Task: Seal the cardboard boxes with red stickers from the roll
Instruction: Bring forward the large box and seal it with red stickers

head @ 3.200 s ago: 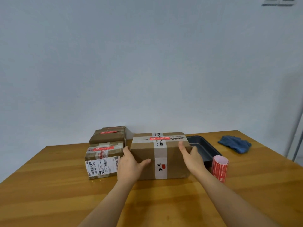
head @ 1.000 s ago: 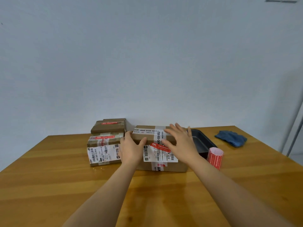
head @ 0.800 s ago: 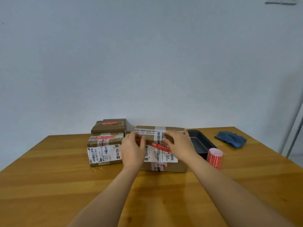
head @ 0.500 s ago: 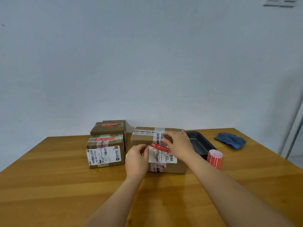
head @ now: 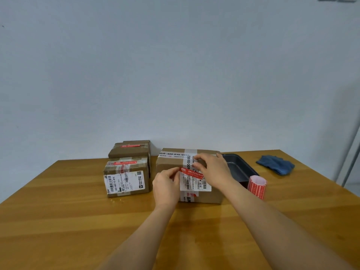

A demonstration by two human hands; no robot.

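Observation:
A large cardboard box [head: 169,162] stands mid-table with white tape and a white shipping label on its front. A red sticker [head: 191,172] runs slantwise across that front face. My left hand [head: 166,187] pinches the sticker's left end between thumb and fingers. My right hand [head: 213,168] lies over the box's upper front edge with curled fingers on the tape, covering the sticker's right end. The roll of red stickers [head: 257,185] stands upright on the table, to the right of the box.
Two smaller cardboard boxes with red stickers on top sit left of the big one, a near box [head: 127,176] and a far box [head: 130,150]. A dark baking tray [head: 238,166] lies behind the roll, a blue cloth [head: 275,164] farther right. All rest on a wooden table [head: 58,221].
The large box was turned so its labelled face is in front. My left hand slid from the box's left edge to the red sticker's left end and now pinches it; my right hand shifted onto the top edge.

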